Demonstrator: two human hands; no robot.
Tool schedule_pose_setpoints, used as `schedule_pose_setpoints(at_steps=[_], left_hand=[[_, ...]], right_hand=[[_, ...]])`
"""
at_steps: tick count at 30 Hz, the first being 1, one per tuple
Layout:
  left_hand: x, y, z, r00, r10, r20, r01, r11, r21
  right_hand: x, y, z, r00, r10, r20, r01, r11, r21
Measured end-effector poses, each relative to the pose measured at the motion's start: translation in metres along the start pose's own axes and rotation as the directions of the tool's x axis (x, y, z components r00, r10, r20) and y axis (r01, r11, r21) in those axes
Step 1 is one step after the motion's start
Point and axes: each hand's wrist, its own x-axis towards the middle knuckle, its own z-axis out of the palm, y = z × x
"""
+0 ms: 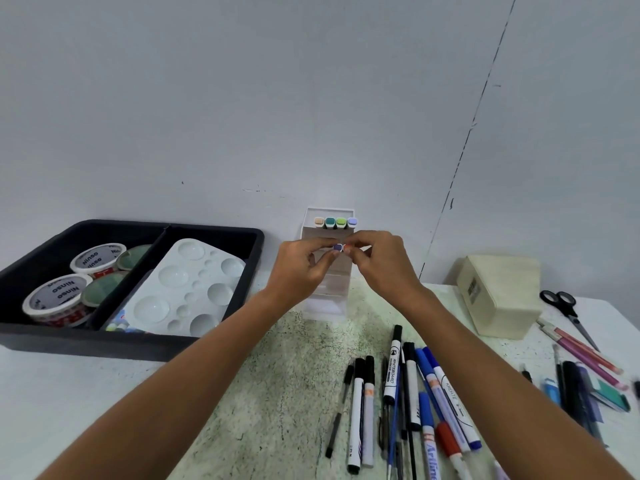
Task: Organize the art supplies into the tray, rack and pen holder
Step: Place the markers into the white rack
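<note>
A white tiered marker rack (329, 296) stands at the table's back centre, its top row holding several markers with coloured caps (335, 222). In front of its second row, my left hand (304, 265) pinches a purple-capped marker (336, 248) and my right hand (377, 261) pinches an orange-capped marker (347, 248), the two caps side by side at the rack. A black two-compartment tray (45, 341) at the left holds tape rolls (57, 299) and a white paint palette (180, 289). A cream pen holder (498, 292) lies at the right.
Loose markers and pens (408, 400) lie spread on the table in front of the rack. More pens and a green eraser (588, 382) lie at the right edge, with black scissors (564, 310) behind them. A plain wall rises just behind the rack.
</note>
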Motion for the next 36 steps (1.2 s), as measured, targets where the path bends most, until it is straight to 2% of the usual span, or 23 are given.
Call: schedule_pose_setpoints(at_steps=[4, 7, 14, 24, 27, 30, 32, 34, 36], left_hand=[[-0.001, 0.001, -0.002, 1.000, -0.024, 0.013, 0.025, 0.999, -0.034], [0.000, 0.001, -0.002, 0.997, -0.059, 0.041, 0.061, 0.997, -0.051], [-0.003, -0.002, -0.003, 0.988, -0.141, 0.068, 0.147, 0.984, -0.099], [0.000, 0.008, -0.003, 0.965, -0.231, 0.128, 0.244, 0.964, -0.101], [-0.004, 0.011, -0.006, 0.977, -0.167, 0.130, 0.173, 0.984, -0.041], [-0.014, 0.013, -0.006, 1.000, 0.010, 0.025, -0.011, 0.998, 0.069], [-0.024, 0.009, -0.004, 0.992, 0.118, -0.045, -0.110, 0.980, 0.163], [-0.043, 0.008, 0.002, 0.991, 0.131, -0.019, -0.126, 0.978, 0.167], [-0.067, 0.011, 0.012, 0.993, 0.099, 0.067, -0.107, 0.985, 0.135]], right_hand=[[0.001, 0.002, -0.011, 0.992, 0.010, 0.129, -0.013, 1.000, 0.026], [0.000, 0.006, -0.015, 0.987, 0.017, 0.163, -0.027, 0.998, 0.058], [-0.001, 0.003, -0.008, 0.996, 0.054, 0.070, -0.066, 0.981, 0.183], [-0.003, 0.002, -0.002, 0.999, 0.040, 0.024, -0.043, 0.988, 0.150], [-0.004, 0.002, 0.000, 0.999, 0.039, 0.009, -0.040, 0.987, 0.157], [-0.009, 0.004, 0.003, 1.000, 0.021, -0.019, -0.018, 0.990, 0.137], [-0.015, 0.007, 0.002, 0.999, 0.000, -0.053, 0.005, 0.994, 0.112], [-0.025, 0.014, -0.002, 0.997, -0.002, -0.073, 0.011, 0.993, 0.117], [-0.042, 0.025, -0.011, 0.999, 0.022, -0.045, -0.015, 0.990, 0.137]])
